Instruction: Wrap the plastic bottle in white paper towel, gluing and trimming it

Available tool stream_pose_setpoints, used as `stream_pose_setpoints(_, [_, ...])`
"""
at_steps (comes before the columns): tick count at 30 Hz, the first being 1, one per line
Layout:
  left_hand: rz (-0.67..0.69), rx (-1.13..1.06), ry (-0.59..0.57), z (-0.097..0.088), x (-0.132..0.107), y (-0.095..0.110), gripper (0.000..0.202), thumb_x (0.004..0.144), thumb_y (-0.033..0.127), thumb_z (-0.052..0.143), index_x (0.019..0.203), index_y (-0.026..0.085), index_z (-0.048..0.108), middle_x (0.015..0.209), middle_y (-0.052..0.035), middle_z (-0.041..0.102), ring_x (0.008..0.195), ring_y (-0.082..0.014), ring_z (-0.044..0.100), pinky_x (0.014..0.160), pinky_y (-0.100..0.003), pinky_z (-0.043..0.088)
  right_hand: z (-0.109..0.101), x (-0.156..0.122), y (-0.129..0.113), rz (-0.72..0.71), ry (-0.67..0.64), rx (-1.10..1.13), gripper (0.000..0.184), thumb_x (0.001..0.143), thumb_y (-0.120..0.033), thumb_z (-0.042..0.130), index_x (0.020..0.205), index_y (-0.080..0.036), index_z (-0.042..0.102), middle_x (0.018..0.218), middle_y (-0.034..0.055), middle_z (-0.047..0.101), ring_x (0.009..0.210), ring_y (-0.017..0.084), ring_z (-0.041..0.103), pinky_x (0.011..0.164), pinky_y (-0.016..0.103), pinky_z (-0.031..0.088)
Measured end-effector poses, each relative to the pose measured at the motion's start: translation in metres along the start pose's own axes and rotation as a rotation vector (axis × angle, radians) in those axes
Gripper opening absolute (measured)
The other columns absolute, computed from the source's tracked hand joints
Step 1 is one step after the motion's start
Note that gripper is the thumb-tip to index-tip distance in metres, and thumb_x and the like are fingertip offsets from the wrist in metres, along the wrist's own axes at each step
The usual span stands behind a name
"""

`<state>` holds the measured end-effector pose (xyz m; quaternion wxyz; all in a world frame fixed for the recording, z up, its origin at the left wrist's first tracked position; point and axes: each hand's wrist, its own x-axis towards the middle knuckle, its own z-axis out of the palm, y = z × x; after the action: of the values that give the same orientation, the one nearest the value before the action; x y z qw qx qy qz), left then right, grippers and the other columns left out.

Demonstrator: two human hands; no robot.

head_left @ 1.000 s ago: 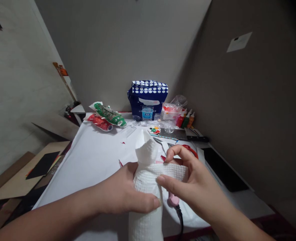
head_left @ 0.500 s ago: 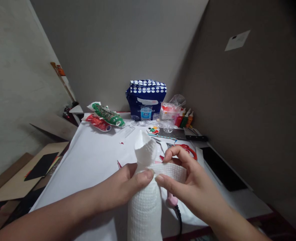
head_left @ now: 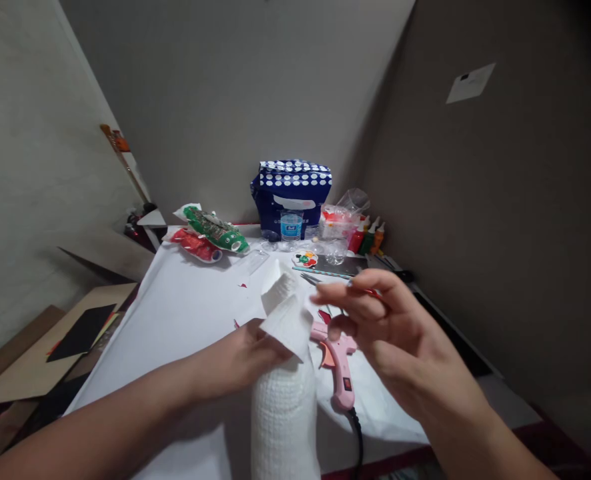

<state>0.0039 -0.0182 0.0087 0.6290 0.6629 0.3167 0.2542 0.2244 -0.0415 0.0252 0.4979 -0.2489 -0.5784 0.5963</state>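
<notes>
A tall white bundle of waffle-textured soft sheet [head_left: 283,420] stands upright in front of me, narrowing like a bottle toward its top. My left hand [head_left: 255,353] grips its narrow neck from the left. A loose flap [head_left: 290,327] of the same material folds down over those fingertips and hides them. My right hand [head_left: 390,327] is in the air just right of the neck, fingers bent and apart, holding nothing. Below it on the table lies a pink hot glue gun [head_left: 343,373] with a black cord.
The white-covered table [head_left: 175,333] carries a green fish figure [head_left: 215,230] and a red one [head_left: 195,245] at the back left. Behind stand a blue bag [head_left: 293,197] and paint bottles [head_left: 368,237]. Scissors and a knife lie partly behind my right hand.
My right hand has let go of the white strip and moved up and right, opening. The strip's end now hangs over my left fingers. More of the glue gun shows.
</notes>
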Motion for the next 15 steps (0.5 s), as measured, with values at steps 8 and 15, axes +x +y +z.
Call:
stream_pose_setpoints(8, [-0.004, -0.071, -0.076, -0.002, 0.004, 0.005, 0.036, 0.089, 0.042, 0.050, 0.100, 0.014, 0.071, 0.099, -0.0092, 0.072, 0.095, -0.0275, 0.063, 0.087, -0.037, 0.047, -0.034, -0.032, 0.039, 0.236, 0.194, -1.334, 0.039, 0.091, -0.045, 0.051, 0.061, -0.021, 0.053, 0.055, 0.0035, 0.058, 0.051, 0.017, 0.051, 0.052, 0.030, 0.028])
stream_pose_setpoints(15, [-0.095, -0.171, -0.031, -0.008, 0.005, -0.012, 0.040, 0.087, 0.047, 0.052, 0.100, 0.015, 0.073, 0.108, -0.0106, 0.071, 0.101, -0.0320, 0.062, 0.089, -0.040, 0.047, -0.026, -0.035, 0.072, 0.443, 0.219, -1.315, 0.018, 0.077, -0.033, 0.062, 0.066, -0.018, 0.062, 0.065, 0.0094, 0.068, 0.057, 0.020, 0.057, 0.053, 0.028, 0.020])
